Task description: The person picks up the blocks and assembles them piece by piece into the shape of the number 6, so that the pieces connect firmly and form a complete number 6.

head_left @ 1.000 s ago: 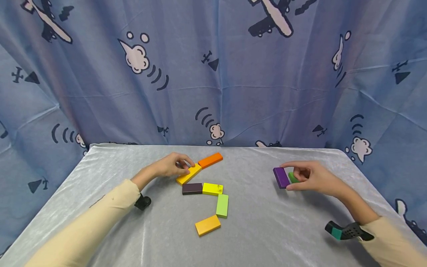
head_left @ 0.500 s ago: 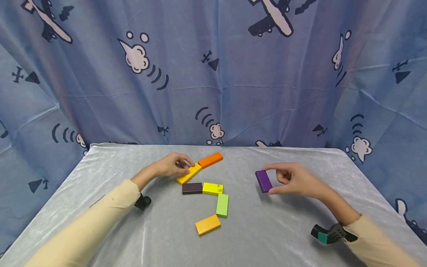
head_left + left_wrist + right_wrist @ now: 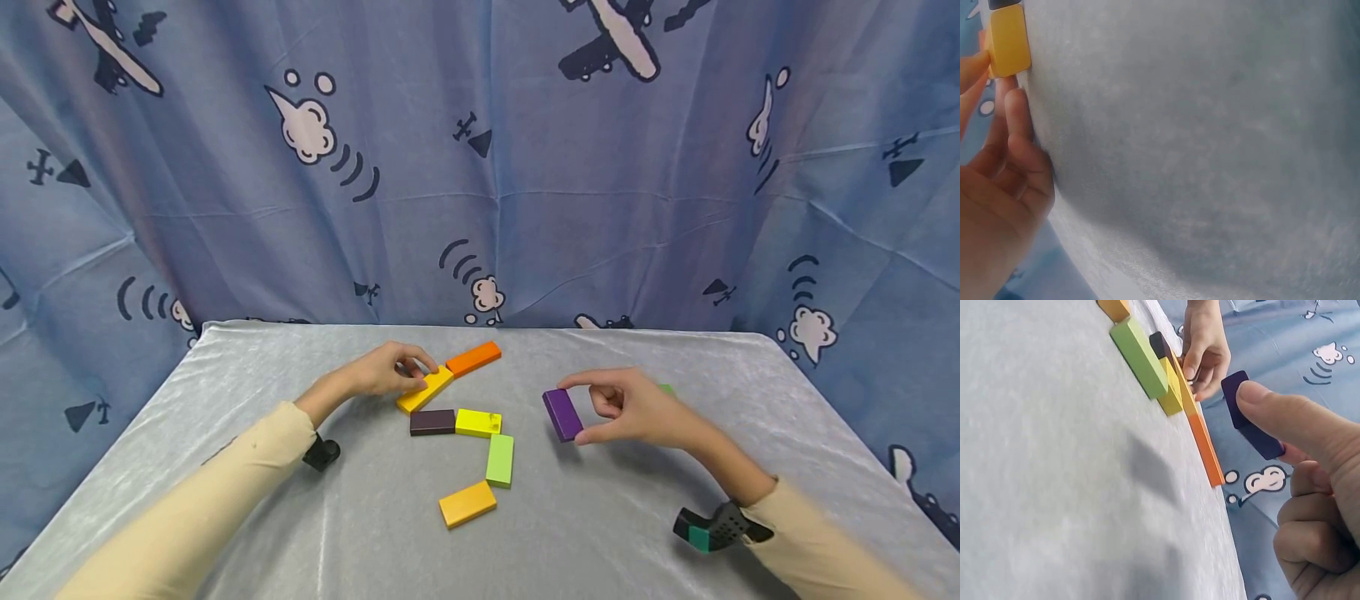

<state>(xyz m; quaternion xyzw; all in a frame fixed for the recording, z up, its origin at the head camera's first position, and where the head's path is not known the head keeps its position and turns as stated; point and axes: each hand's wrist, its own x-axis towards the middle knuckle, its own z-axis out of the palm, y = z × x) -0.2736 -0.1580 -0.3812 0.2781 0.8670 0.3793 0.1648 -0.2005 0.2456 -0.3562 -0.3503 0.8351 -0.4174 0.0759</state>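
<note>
A blue curtain (image 3: 495, 183) printed with planes hangs behind a worktop (image 3: 360, 525) spread with pale grey cloth. Two cream sleeves (image 3: 195, 508) reach in from the sides. The left grip (image 3: 386, 372) pinches an amber block (image 3: 431, 390) lying on the cloth, its far end touching an orange block (image 3: 474, 359). The right grip (image 3: 630, 408) grasps a purple block (image 3: 562, 415) between thumb and finger, raised above the worktop, right of the row. Nearer the front, a dark block (image 3: 432, 422) meets a yellow block (image 3: 478, 422) end to end; a light green block (image 3: 500, 461) runs from there towards a yellow-orange block (image 3: 467, 505). A green piece (image 3: 667, 389) shows, mostly hidden, behind the right grip
</note>
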